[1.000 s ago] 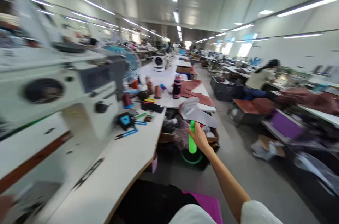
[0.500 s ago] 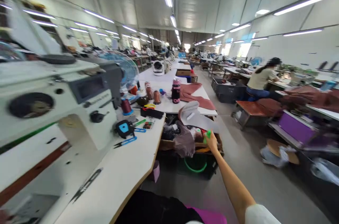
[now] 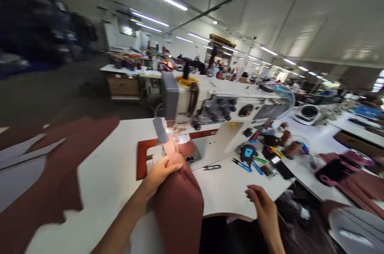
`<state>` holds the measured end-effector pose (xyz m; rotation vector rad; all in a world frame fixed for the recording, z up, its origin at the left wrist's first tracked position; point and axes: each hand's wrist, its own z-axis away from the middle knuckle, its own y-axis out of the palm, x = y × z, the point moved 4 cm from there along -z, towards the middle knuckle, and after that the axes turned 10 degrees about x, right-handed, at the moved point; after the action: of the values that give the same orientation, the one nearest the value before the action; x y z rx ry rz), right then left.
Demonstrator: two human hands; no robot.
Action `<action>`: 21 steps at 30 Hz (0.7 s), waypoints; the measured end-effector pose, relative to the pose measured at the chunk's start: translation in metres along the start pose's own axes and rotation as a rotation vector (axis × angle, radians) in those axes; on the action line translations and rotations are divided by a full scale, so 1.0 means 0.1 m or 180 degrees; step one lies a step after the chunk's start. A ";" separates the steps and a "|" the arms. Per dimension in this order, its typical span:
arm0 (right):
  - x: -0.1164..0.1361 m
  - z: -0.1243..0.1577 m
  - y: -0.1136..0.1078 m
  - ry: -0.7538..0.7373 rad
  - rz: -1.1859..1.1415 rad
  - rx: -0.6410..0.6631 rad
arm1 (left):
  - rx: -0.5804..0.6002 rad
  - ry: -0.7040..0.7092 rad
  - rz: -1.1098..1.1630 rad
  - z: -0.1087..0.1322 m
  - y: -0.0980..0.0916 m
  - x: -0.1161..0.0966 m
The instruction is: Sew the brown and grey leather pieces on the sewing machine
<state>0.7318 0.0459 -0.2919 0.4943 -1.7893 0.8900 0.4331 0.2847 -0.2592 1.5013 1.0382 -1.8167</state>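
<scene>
A brown fabric piece (image 3: 180, 202) runs from the sewing machine (image 3: 222, 106) down over the table's front edge. My left hand (image 3: 160, 172) grips it just in front of the lit needle area, thumb stretched across the top. My right hand (image 3: 265, 210) hovers off the table's front edge, right of the fabric and apart from it. Its fingers are curled together, and whatever they may hold is hidden. Thread snips (image 3: 212, 167) lie beside the machine base. Blue-handled snips (image 3: 242, 165) and a black-and-blue tape measure (image 3: 248, 153) rest farther right.
More brown fabric (image 3: 60, 166) spreads over the left side. A dark phone (image 3: 282, 167) and thread cones (image 3: 292, 149) lie to the right. A black-and-pink bottle (image 3: 336, 170) stands on the neighbouring table. An open box of dark items (image 3: 295, 210) sits below at right.
The view has swung left to the sewing machine. My right hand has come back from the box, and the green thing it held no longer shows. My left hand is now visible on brown fabric.
</scene>
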 end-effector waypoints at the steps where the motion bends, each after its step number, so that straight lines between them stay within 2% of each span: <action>1: 0.24 -0.12 0.41 -0.0207 -0.0113 0.0369 | -0.0010 -0.0046 0.0051 0.03 -0.02 0.04; 3: 0.67 -0.25 1.09 -0.0662 -0.0199 0.1028 | 0.0072 -0.0077 0.0165 0.02 -0.01 0.05; 4: 0.84 -0.29 1.34 -0.0829 -0.0262 0.1233 | 0.0132 -0.0067 0.0211 0.00 0.00 0.04; 5: 0.97 -0.32 1.55 -0.0950 -0.0338 0.1409 | 0.0161 -0.0051 0.0237 -0.02 0.02 0.02; 7: 1.12 -0.37 1.81 -0.1005 -0.0542 0.1630 | 0.0174 -0.0018 0.0228 -0.03 0.02 -0.01; 9: 1.16 -0.42 1.95 -0.0922 -0.0716 0.1728 | 0.0158 -0.0016 0.0203 -0.04 0.00 -0.01; 14: 1.18 -0.52 2.09 -0.0873 -0.0795 0.1844 | 0.0262 -0.0005 0.0354 -0.03 -0.01 0.01; 21: 1.17 -0.61 2.28 -0.0902 -0.0668 0.1468 | 0.0217 -0.0037 0.0558 -0.03 -0.01 0.02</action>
<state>0.5669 0.2472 -0.2497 1.1308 -1.7356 1.1287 0.4334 0.2874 -0.2616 1.5680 0.8191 -1.7509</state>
